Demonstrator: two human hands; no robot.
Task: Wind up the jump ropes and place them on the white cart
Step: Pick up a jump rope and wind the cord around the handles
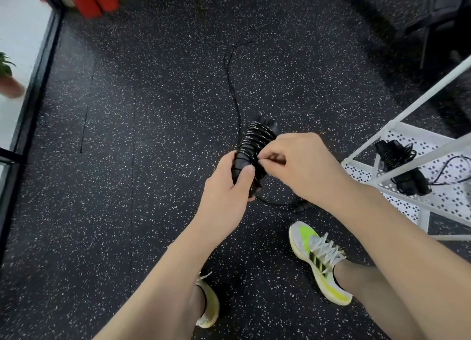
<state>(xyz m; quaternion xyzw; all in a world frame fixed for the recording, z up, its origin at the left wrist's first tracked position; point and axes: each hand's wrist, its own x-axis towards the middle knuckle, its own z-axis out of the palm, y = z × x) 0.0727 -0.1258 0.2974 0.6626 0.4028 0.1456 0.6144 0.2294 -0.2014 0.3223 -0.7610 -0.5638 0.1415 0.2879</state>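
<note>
Left hand [226,186] gripped handles w/ rope coil [252,145]; right hand [298,163] pinched the cord. Loose tail [233,84] ran to 12 o'clock. One wound rope [400,166] already on white cart [362,158] at 3 o'clock. Approx. half done.

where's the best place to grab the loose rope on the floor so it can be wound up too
My guess: pinch the loose rope at its near end, close behind the bundle, coming down from above. It lies flat on the floor as a thin line, so a fingertip pinch suits it.
</note>
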